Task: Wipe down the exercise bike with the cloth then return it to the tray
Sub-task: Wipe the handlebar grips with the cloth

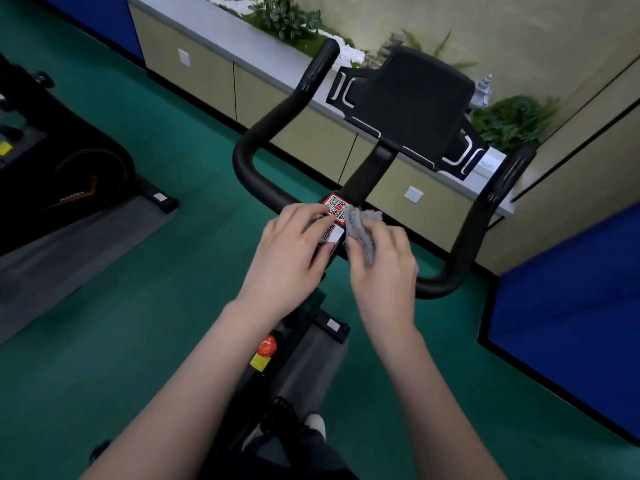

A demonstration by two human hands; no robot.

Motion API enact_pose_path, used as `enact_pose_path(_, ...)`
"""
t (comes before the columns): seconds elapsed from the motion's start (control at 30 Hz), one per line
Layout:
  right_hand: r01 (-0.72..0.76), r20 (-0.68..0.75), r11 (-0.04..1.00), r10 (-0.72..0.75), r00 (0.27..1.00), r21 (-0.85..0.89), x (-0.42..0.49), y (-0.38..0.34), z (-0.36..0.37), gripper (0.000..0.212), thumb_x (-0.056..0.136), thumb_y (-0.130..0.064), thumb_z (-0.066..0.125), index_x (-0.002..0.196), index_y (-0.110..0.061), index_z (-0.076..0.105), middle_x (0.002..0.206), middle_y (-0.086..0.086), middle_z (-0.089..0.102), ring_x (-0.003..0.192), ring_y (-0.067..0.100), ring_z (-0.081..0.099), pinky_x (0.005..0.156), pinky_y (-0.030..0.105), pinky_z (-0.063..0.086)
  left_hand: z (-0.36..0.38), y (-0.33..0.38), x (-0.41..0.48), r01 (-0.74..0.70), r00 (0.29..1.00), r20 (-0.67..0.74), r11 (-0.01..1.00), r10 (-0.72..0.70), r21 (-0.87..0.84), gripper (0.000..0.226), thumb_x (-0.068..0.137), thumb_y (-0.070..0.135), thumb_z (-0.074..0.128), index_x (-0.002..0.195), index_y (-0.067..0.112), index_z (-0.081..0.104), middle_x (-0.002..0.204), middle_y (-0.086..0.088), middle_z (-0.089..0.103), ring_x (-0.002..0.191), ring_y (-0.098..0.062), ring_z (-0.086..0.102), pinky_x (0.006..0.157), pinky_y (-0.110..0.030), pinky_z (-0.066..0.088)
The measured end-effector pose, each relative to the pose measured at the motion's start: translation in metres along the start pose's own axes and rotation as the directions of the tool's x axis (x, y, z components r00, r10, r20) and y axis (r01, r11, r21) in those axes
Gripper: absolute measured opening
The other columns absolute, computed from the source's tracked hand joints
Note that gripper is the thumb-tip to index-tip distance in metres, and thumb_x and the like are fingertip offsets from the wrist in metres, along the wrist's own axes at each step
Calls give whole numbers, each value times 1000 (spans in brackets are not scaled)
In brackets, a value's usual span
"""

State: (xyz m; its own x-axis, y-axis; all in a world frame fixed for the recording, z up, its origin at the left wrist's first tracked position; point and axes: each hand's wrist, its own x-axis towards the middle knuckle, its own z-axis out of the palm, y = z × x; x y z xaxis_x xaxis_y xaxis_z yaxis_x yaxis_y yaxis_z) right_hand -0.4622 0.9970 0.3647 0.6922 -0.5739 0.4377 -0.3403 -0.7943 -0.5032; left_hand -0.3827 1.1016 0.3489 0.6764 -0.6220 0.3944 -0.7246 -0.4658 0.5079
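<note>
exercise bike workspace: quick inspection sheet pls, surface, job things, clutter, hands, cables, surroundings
surface: green floor; grey mat under the bike.
job's things: exercise bike; grey cloth against the handlebar centre, beside the QR sticker; tray not in view.
clutter: nothing seen.
grippers: right hand grips the cloth; left hand rests on the handlebar centre, fingers fairly straight.
cables: nothing seen.
surroundings: second exercise bike to the left; planter ledge with plants ahead; blue panel to the right.

The exercise bike's curved tubular handlebar is matte black. The square sticker at its centre has a red border around a black-and-white QR pattern. The fuzzy cloth touching that centre is grey, and the floor below the handlebar is teal-green.
</note>
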Motion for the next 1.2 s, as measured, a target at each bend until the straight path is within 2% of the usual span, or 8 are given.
enact_pose_path(0.23,-22,95,1000,22,995,3,9,8,-6,17,87,-9,63,102,-3,69,100,9,69,85,29,65,79,34,46,5,-5,-2,-8,1000,3,999,8,-52,39,88,18,61,126,10,58,130,-1,53,123,-23,44,96,-45,43)
enact_pose_path(0.4,-45,117,998,50,992,-45,8,22,-24,20,87,-3,61,104,-2,71,95,10,70,79,21,62,76,23,44,9,-8,-3,-14,1000,-18,995,13,-103,39,89,15,61,127,8,58,132,-2,52,124,-24,44,98,-48,43)
enact_pose_path(0.5,-58,101,997,63,993,-48,12,29,-36,18,86,-5,62,101,-3,72,90,9,71,77,19,62,74,32,51,11,-10,-4,-16,1000,-27,992,13,-123,39,91,16,59,129,8,56,133,-1,51,126,-23,42,99,-48,43)
enact_pose_path(0.6,-12,59,999,14,998,-30,33,23,-33,18,86,-7,62,100,-6,72,92,7,71,78,15,60,71,19,43,12,-12,-4,-25,999,-36,992,21,-126,39,92,16,58,129,8,56,133,-1,52,126,-23,43,98,-48,43)
enact_pose_path(0.73,17,257,989,22,966,-148,47,19,-11,15,90,-18,56,99,-11,67,86,9,66,80,28,61,66,30,44,15,-12,-5,-34,998,-54,990,26,-137,38,91,15,59,128,8,56,132,0,52,126,-22,42,98,-47,43)
enact_pose_path(0.9,6,306,986,45,951,-164,46,28,-6,23,92,-34,56,92,-13,63,72,-2,43,76,23,48,64,31,39,19,-14,-6,-38,996,-80,990,27,-132,37,92,15,58,129,9,56,133,1,51,127,-21,41,98,-47,43)
enact_pose_path(1.07,-130,422,990,137,896,-45,58,29,-7,19,91,-26,60,82,-10,62,78,10,64,76,23,57,62,30,41,22,-13,-6,-27,996,-90,991,15,-132,36,92,17,55,128,10,56,132,1,51,127,-21,42,98,-48,42)
enact_pose_path(1.2,-92,475,990,130,870,-103,63,38,-19,20,92,-23,61,87,-5,67,81,11,66,77,21,59,65,30,45,22,-15,-6,-36,997,-74,991,27,-125,37,94,22,50,130,11,54,133,1,51,129,-21,40,100,-48,42)
